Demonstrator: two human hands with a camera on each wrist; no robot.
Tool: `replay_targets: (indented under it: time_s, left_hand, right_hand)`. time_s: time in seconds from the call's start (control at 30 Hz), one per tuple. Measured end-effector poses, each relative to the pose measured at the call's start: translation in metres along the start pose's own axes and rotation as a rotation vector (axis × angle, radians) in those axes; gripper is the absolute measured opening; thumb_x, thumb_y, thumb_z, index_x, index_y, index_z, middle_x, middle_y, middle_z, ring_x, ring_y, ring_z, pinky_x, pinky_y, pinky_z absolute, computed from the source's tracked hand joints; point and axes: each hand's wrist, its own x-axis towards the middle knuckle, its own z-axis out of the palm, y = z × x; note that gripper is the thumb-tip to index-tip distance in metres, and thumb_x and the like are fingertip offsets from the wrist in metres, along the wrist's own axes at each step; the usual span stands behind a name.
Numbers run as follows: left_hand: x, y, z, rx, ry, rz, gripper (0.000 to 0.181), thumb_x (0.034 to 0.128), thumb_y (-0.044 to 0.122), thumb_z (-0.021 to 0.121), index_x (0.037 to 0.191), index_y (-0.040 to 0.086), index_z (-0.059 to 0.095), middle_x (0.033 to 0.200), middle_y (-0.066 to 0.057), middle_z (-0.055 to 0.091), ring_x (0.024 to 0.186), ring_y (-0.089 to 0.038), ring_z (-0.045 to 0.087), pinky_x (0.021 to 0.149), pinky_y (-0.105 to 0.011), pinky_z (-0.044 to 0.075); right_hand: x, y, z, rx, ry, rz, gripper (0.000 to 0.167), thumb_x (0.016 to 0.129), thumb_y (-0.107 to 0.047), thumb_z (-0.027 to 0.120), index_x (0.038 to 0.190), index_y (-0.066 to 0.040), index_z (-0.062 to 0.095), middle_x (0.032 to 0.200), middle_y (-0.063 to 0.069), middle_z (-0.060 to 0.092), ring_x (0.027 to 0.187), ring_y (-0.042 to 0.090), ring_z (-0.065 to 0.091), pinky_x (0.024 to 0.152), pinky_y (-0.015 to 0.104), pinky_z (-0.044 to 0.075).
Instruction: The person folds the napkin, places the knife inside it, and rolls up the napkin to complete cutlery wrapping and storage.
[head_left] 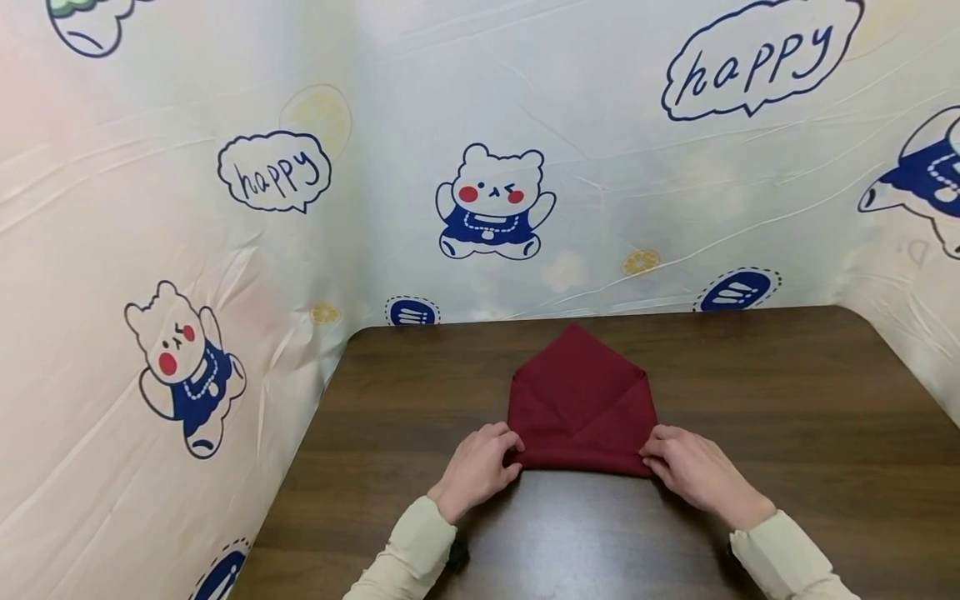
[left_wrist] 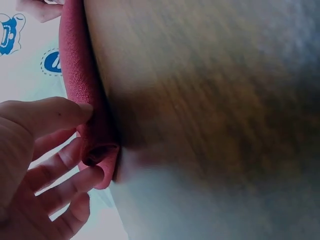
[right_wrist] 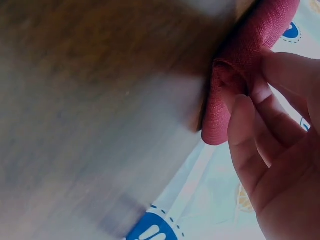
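A dark red cloth (head_left: 577, 392) lies on the table, folded into an envelope shape with its point toward the back wall. Its near edge forms a thick roll, whose coiled ends show in both wrist views. At the left end of this roll my left hand (head_left: 480, 467) pinches the cloth, the thumb on the near side and fingers around the end. My right hand (head_left: 693, 468) holds the opposite end the same way, its thumb pressing the roll (right_wrist: 255, 42) in the right wrist view. The cloth's underside is hidden.
The brown wooden table (head_left: 787, 392) has rounded back corners. A pale curtain (head_left: 600, 192) printed with cartoon bears and words hangs behind it and along both sides, close to the table's back edge.
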Motion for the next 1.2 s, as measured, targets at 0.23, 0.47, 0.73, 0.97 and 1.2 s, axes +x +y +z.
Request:
replay_targets:
  time_s: [0.23, 0.47, 0.73, 0.97, 1.2]
  left_hand:
    - [0.000, 0.000, 0.001, 0.060, -0.024, 0.034, 0.011, 0.0804, 0.017, 0.077, 0.083, 0.014, 0.067, 0.076, 0.005, 0.057, 0.071, -0.009, 0.056, 0.065, -0.024, 0.049]
    - [0.002, -0.004, 0.002, -0.024, -0.049, 0.018, 0.012, 0.0845, 0.018, 0.074, 0.095, 0.012, 0.071, 0.089, 0.001, 0.064, 0.083, -0.013, 0.062, 0.074, -0.025, 0.052]
    - [0.003, -0.017, 0.007, -0.351, -0.144, -0.117, 0.017, 0.0893, 0.020, 0.069, 0.103, 0.012, 0.064, 0.094, -0.001, 0.069, 0.077, -0.006, 0.060, 0.071, -0.022, 0.049]
    - [0.003, -0.020, 0.006, -0.572, -0.172, -0.209, 0.013, 0.0961, 0.020, 0.060, 0.102, 0.011, 0.067, 0.072, -0.003, 0.064, 0.052, -0.006, 0.053, 0.054, -0.023, 0.046]
    - [0.005, -0.016, 0.003, -0.445, -0.110, -0.213, 0.013, 0.0960, 0.018, 0.058, 0.094, 0.015, 0.070, 0.085, 0.003, 0.068, 0.071, -0.005, 0.053, 0.071, -0.024, 0.045]
  right_hand:
    - [0.000, -0.001, 0.005, -0.028, 0.056, -0.006, 0.023, 0.077, -0.010, 0.076, 0.071, -0.024, 0.058, 0.072, -0.015, 0.048, 0.062, 0.001, 0.044, 0.054, 0.021, 0.042]
    - [0.000, -0.003, 0.001, -0.040, 0.046, -0.023, 0.015, 0.075, -0.011, 0.074, 0.074, -0.022, 0.065, 0.075, -0.013, 0.051, 0.067, 0.005, 0.049, 0.056, 0.024, 0.046]
    - [-0.002, -0.003, 0.002, -0.017, -0.006, 0.005, 0.008, 0.078, -0.017, 0.076, 0.080, -0.021, 0.069, 0.079, -0.012, 0.055, 0.071, 0.005, 0.053, 0.063, 0.026, 0.050]
    - [-0.001, -0.004, 0.000, -0.029, -0.015, 0.010, 0.009, 0.078, -0.014, 0.076, 0.080, -0.019, 0.069, 0.078, -0.011, 0.056, 0.070, 0.007, 0.056, 0.062, 0.027, 0.050]
    - [-0.003, -0.004, -0.001, -0.008, -0.022, -0.005, 0.004, 0.079, -0.018, 0.075, 0.082, -0.017, 0.073, 0.079, -0.011, 0.055, 0.070, 0.005, 0.054, 0.062, 0.026, 0.049]
